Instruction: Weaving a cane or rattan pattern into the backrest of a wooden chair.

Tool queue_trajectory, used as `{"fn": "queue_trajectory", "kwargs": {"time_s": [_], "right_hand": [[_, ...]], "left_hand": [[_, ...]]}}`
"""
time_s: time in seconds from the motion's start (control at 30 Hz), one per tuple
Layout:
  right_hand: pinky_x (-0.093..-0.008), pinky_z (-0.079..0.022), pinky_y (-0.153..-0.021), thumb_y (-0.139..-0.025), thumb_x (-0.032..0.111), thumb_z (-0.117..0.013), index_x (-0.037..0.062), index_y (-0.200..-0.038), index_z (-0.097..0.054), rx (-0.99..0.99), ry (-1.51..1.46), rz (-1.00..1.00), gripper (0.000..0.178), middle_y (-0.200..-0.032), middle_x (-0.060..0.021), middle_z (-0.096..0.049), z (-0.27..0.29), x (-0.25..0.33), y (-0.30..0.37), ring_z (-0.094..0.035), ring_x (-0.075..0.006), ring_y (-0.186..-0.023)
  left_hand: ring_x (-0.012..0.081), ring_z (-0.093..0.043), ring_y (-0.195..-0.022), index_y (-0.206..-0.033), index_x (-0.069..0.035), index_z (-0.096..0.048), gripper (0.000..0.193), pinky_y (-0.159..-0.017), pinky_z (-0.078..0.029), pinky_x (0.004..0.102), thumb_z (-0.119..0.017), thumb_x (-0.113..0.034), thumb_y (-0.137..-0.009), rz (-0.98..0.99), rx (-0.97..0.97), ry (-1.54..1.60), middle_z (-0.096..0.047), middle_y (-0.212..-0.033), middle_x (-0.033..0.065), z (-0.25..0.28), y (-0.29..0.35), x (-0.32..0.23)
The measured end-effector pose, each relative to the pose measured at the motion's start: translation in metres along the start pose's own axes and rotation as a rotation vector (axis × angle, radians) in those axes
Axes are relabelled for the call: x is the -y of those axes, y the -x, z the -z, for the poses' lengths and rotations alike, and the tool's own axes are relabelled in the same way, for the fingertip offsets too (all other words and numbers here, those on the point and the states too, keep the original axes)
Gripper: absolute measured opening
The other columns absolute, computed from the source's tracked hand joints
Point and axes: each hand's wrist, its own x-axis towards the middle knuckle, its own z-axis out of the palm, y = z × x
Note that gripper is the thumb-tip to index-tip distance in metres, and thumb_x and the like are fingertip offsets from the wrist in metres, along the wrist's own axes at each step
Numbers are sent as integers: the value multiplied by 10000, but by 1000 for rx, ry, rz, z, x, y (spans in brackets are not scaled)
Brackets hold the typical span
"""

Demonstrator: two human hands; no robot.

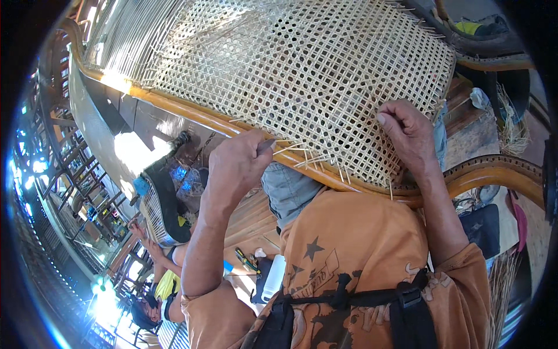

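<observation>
A woven cane panel (325,75) with open holes stretches across a curved, varnished wooden frame (221,123) over my lap. Cut cane ends (314,160) stick up along the near rail. My left hand (235,166) is closed above this rail, with a small dark pointed tool (265,145) showing by the thumb; its exact kind is unclear. Bent over the right part of the weave is my right hand (410,136), thumb and fingers curled together. Whatever lies between those fingers, if anything, is hidden.
Far left, the weave gives way to parallel strands (119,38). The frame's curved arm (494,174) reaches out at the right. Green-handled pliers (247,260) lie below on slatted wood. Another person (157,302) sits at lower left. Loose cane bundles (511,125) are at the right.
</observation>
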Motion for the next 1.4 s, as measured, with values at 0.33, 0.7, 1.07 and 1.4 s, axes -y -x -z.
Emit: {"fn": "queue_trajectory", "kwargs": {"time_s": [0.33, 0.7, 1.07, 1.4], "right_hand": [[-272, -458, -681, -852, 111, -613, 15, -901, -615, -23, -110, -30, 108, -790, -68, -593, 2, -1, 3, -572, -161, -733], [-237, -420, -656, -853, 38, -595, -1, -866, -591, -164, -71, 38, 41, -762, -43, -553, 54, 32, 57, -518, -114, -705], [-179, -389, -621, -898, 120, -587, 24, -959, -614, -726, -266, -81, 116, -782, 36, -538, 146, 4, 157, -470, -46, -677], [-303, -451, -633, -882, 188, -574, 11, -936, -612, -476, 332, -520, 189, -749, -95, -597, 107, -138, 238, -562, -162, -669]], "left_hand": [[366, -587, -664, -823, -17, -574, 308, -628, -453, 429, -578, -324, -847, 26, -50, -11, -598, -709, 189, -7, 15, 12], [115, -440, -562, -813, 11, -582, 266, -531, -394, 300, -569, -244, -889, 454, -362, 415, -500, -587, 67, -79, 93, 99], [215, -546, -706, -987, 89, -555, 441, -669, -444, 371, -505, -345, -928, 268, -389, 480, -601, -784, 144, -117, 80, 95], [42, -399, -492, -871, -26, -542, 222, -429, -322, 187, -535, -239, -934, 210, -505, 948, -462, -651, -14, -69, 90, 1]]}}
